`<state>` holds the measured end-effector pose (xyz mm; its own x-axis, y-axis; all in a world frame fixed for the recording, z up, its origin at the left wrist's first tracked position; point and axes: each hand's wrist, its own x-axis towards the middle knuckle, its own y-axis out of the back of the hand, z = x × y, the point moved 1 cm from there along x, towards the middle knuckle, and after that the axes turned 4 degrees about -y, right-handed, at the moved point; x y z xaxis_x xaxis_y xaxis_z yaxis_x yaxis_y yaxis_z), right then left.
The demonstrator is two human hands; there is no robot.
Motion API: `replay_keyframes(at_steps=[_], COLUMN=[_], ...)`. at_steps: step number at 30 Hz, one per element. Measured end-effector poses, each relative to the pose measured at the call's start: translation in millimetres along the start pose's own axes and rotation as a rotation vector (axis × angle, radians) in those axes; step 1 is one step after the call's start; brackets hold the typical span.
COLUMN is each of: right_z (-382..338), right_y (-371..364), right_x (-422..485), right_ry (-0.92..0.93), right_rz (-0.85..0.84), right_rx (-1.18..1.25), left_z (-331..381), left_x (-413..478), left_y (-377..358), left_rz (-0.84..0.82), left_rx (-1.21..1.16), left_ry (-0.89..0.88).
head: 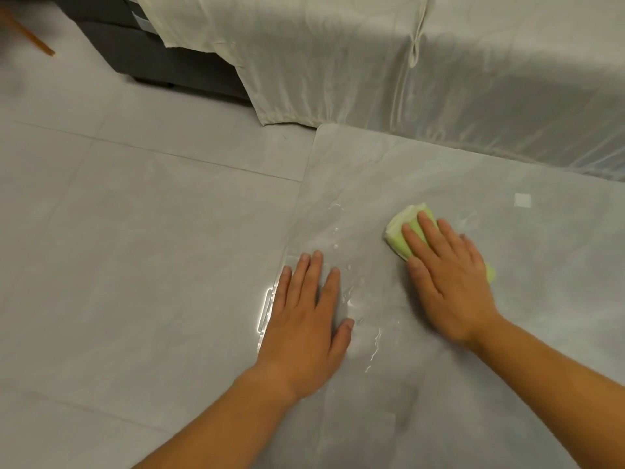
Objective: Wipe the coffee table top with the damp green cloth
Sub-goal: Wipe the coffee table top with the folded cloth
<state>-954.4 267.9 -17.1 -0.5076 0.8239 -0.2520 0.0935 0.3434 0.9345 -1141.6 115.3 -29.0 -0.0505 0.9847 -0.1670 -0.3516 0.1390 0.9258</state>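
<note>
The coffee table top (389,177) is a pale grey glossy slab that fills the right half of the view. A folded light green cloth (404,225) lies on it near the middle. My right hand (446,275) presses flat on the cloth, fingers spread over it, and covers most of it. My left hand (309,309) rests palm down on the table's left edge, fingers apart, holding nothing. Streaks and drops of water (355,296) glisten on the surface between the two hands.
A sofa draped in a cream sheet (372,62) stands close behind the table's far edge. Grey floor tiles (135,231) spread out to the left. A dark grey sofa base (162,59) and a wooden leg (33,38) are at the upper left.
</note>
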Motion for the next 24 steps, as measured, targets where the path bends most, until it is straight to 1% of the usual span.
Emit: replay_keyframes(at_steps=[1, 2, 5, 7, 9, 12, 15, 16, 18, 20, 21, 22, 23, 24], right_z=[-7, -14, -19, -16, -20, -46, -76, -79, -73, -56, -47, -41, -42, -48], right_y=[-3, -7, -23, -19, -11, -1, 0, -3, -10, -10, -8, -5, -1, 2], right_x=[-2, -12, -56, -54, -19, 60, 103, 98, 66, 33, 31, 40, 55, 71], right_ry=[-0.035, -0.015, 0.213, 0.282, 0.240, 0.118, 0.119, 0.170, 0.402, 0.626, 0.677, 0.666, 0.602, 0.497], right_rz=[0.017, 0.019, -0.031, -0.078, -0.058, 0.015, 0.029, 0.012, -0.034, -0.118, -0.148, -0.149, -0.131, -0.099], right_rx=[-0.001, -0.016, -0.068, -0.065, -0.061, -0.025, -0.003, -0.023, -0.110, -0.165, -0.192, -0.201, -0.189, -0.159], left_z=[1, 3, 9, 12, 14, 12, 8, 7, 6, 7, 8, 9, 11, 13], left_x=[-2, -5, -18, -26, -29, -30, -31, -32, -35, -41, -43, -46, -48, -51], left_y=[0, -1, -4, -7, -10, -11, -10, -9, -6, -5, -6, -8, -9, -11], left_rz=[0.001, 0.001, 0.003, 0.000, -0.012, -0.017, -0.019, -0.026, -0.027, -0.025, -0.020, -0.015, -0.016, -0.019], left_rx=[-0.006, -0.007, 0.002, 0.002, 0.006, 0.008, -0.017, -0.028, -0.026, -0.002, 0.008, 0.013, 0.011, 0.006], left_ry=[0.006, 0.012, 0.043, 0.064, 0.071, 0.070, 0.042, 0.035, 0.029, 0.037, 0.042, 0.047, 0.054, 0.063])
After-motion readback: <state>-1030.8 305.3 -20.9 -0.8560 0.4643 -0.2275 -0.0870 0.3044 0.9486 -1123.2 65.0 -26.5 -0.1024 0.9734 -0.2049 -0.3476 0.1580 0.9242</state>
